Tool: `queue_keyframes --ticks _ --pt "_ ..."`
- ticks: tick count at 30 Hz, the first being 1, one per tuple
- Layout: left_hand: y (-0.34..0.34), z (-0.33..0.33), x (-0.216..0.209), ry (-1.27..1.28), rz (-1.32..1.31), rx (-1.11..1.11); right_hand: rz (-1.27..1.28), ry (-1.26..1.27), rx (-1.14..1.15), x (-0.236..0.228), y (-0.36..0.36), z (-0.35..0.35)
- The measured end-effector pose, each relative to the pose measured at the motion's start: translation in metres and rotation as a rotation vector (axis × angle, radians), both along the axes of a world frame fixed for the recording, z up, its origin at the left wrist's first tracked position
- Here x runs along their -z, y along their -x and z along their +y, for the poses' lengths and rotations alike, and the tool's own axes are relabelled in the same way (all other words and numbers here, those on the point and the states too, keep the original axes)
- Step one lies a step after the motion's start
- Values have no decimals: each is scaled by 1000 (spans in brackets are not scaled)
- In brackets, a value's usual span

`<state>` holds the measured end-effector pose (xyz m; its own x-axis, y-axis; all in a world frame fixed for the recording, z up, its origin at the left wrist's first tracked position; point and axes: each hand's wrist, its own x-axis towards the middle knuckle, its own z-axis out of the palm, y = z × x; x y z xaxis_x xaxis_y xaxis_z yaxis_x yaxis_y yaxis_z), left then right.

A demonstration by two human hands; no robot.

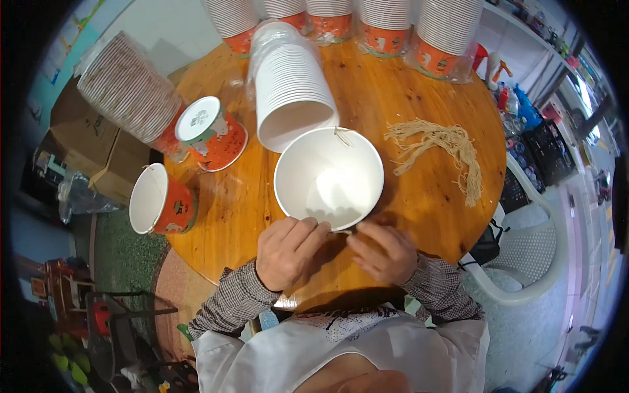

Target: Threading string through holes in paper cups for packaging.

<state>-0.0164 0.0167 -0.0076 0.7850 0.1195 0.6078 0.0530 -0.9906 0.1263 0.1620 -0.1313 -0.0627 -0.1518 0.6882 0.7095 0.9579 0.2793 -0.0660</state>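
A large white paper bucket [327, 173] stands on the table in front of me, its mouth facing me. A short piece of twine [342, 136] hangs over the inside of its far rim. My left hand [287, 252] is closed, its fingertips on the near rim. My right hand [386, 252] is curled just right of the same rim, thumb and forefinger together; whatever they hold is too small to make out. Farther right lies a loose bundle of beige twine [436, 147]. An orange-printed bucket with a twine handle [177, 206] lies tilted at the table's left edge.
Behind the bucket lies a wrapped stack of white buckets [293, 88]. An upside-down orange bucket [219, 141] stands to the left, near another wrapped stack [128, 88] and a cardboard box [98, 144]. Several upright stacks line the wooden table's [373, 92] far edge. A white chair [524, 252] is at right.
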Motion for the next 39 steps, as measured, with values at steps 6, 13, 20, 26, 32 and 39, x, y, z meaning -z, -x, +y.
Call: queue_keyframes --ticks 6,13,20,26,32,39 --pt "51 54 2 417 -435 -293 180 -166 51 -13 -23 7" --pt "71 222 15 1371 -974 -162 218 -201 -39 -9 -24 37" --pt "69 298 121 1801 -1094 -191 353 -60 23 13 -36 53" --pt "49 271 149 1882 -1014 -357 589 73 62 33 -41 58" --pt "62 264 131 1786 -460 -496 629 192 119 40 -49 81" --pt "-18 193 130 1238 -482 -291 1005 9 136 57 -84 164"
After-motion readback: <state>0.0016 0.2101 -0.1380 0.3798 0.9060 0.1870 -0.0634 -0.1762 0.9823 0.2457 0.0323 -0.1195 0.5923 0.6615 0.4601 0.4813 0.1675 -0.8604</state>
